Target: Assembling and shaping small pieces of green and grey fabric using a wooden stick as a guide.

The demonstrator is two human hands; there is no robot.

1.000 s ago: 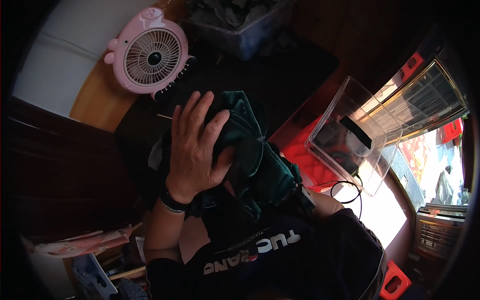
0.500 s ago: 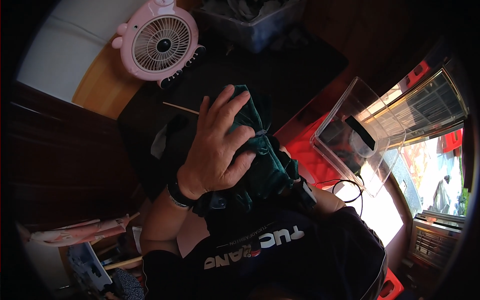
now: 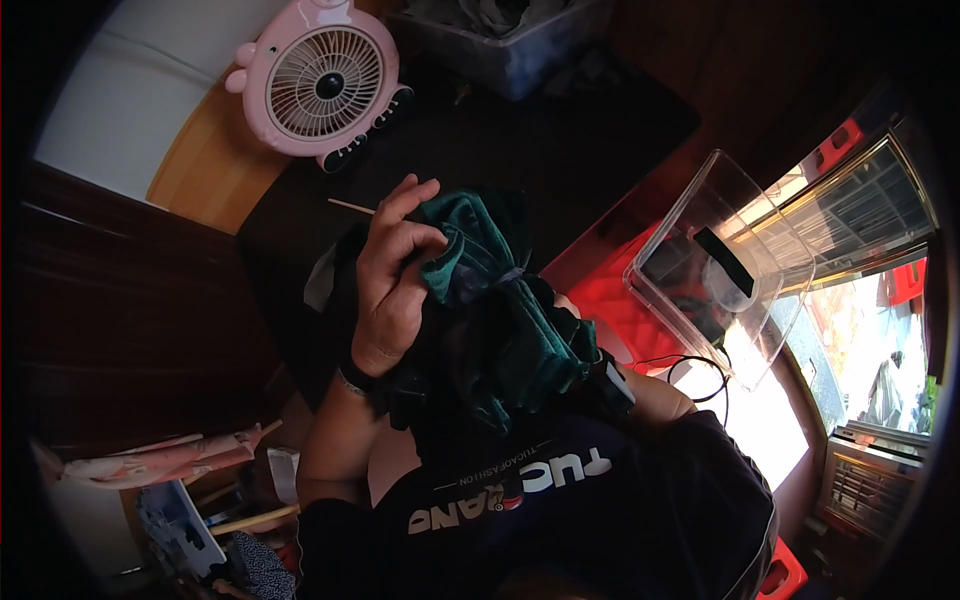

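Observation:
A dark green velvet bow [image 3: 545, 335], gathered at its middle by a thin greyish tie [image 3: 510, 276], is in front of my chest. My left hand [image 3: 390, 280] is at its left loop, with thumb and forefinger closed on the loop's edge. The other fingers of that hand are bent and raised. Most of my right hand [image 3: 566, 305] is hidden behind the bow's right side; only a small bit of skin shows near the tie, so its grip cannot be seen. Dark cloth lies below the bow.
A black table [image 3: 450, 140] carries a pink fan [image 3: 262, 105], a thin pale stick [image 3: 348, 206] and a clear bin [image 3: 520, 62] with grey material. To the right, a clear plastic box [image 3: 690, 215] stands by a red stool [image 3: 610, 300]. A black cable [image 3: 722, 385] loops below it.
My left hand has moved left and drawn back from the top of the bow, its spread fingers now bent with the loop's edge between them. The left loop has opened out more into view.

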